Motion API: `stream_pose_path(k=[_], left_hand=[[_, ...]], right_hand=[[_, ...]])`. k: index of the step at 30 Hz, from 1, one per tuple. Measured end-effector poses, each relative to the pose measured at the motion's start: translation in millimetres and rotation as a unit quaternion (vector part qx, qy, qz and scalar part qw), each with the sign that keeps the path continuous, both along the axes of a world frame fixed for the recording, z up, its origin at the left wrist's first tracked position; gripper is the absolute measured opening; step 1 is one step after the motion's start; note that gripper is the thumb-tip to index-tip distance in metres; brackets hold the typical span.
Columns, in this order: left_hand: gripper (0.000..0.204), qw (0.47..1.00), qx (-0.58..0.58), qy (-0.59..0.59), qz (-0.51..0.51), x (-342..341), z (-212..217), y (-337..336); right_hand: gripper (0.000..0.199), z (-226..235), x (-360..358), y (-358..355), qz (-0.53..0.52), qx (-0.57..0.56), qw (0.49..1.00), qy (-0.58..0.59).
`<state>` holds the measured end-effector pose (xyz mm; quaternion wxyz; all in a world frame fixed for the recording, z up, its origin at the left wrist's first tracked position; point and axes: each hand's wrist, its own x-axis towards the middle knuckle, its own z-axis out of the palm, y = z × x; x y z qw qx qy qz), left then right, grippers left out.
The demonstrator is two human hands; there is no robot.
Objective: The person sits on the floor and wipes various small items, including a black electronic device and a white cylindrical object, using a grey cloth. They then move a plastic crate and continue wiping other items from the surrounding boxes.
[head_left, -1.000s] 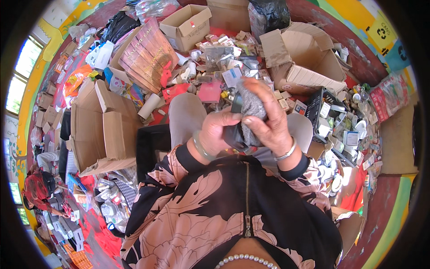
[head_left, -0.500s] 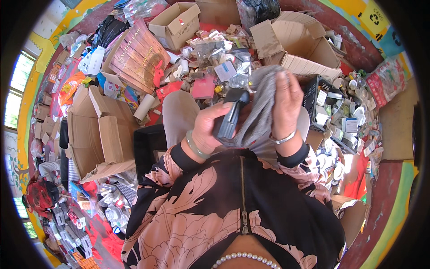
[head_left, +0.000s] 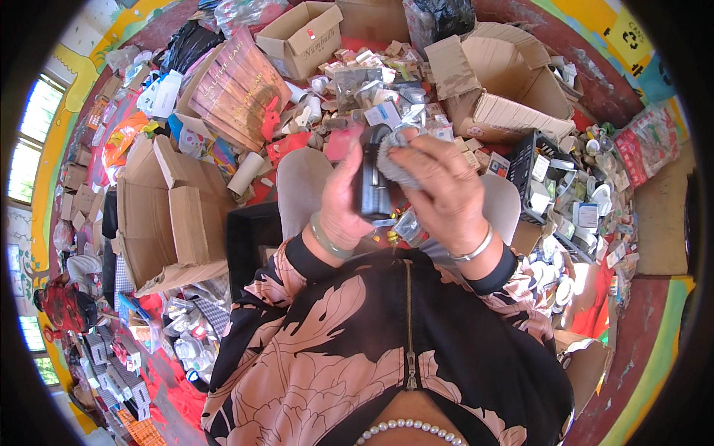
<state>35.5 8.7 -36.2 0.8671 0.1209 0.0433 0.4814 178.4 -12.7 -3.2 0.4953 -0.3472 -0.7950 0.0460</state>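
- Head view: gripping a black case [head_left: 370,189] in the left hand [head_left: 339,195], with the thumb laid up along its left side.
- Clasping a grey cloth [head_left: 395,162] in the right hand [head_left: 448,182], with bent fingers, slightly blurred, over it.
- Touching the case's upper right side with the cloth.
- Holding the case up above the lap, with its long side running up the view, between two grey-trousered knees [head_left: 297,182].
- Wearing a pale bangle [head_left: 329,238] on the left wrist, a silver bracelet [head_left: 474,248] on the right.
- Dressed in a flowered jacket [head_left: 320,327], zipped down the front.
- Below the hands, between the knees: a clear plastic piece [head_left: 407,227], too hidden to name closely.
- To the left: a gaping carton [head_left: 152,215], near a paper roll [head_left: 245,173].
- Ahead: a heap of small boxes and packs, with a pink packet [head_left: 342,143] just beyond the case.
- To the right: a black crate [head_left: 526,157] holding small packs, just beside the right knee; above it, a larger carton [head_left: 524,111] with flaps spread.
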Motion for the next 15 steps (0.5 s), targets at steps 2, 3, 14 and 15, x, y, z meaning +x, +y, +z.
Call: stream_pose_path(k=[2,3,14,15], left_hand=[[0.053,0.998,0.054,0.043,0.014,3.7,1.5,0.2],[0.056,0.995,0.068,0.063,0.02,2.5,1.2,0.8],[0.074,0.983,0.171,0.06,0.017,-16.8,12.6,9.0],[0.074,0.983,0.172,0.055,0.019,-18.3,10.5,10.1]], right_hand=[[0.043,-4.4,-3.8,3.9,-0.004,0.071,0.993,-0.099],[0.046,-0.3,-7.6,1.3,-0.003,0.042,0.993,-0.11],[0.036,22.0,22.0,-1.8,0.099,-0.222,0.963,0.119],[0.036,22.6,22.9,-5.7,0.108,-0.219,0.965,0.098]])
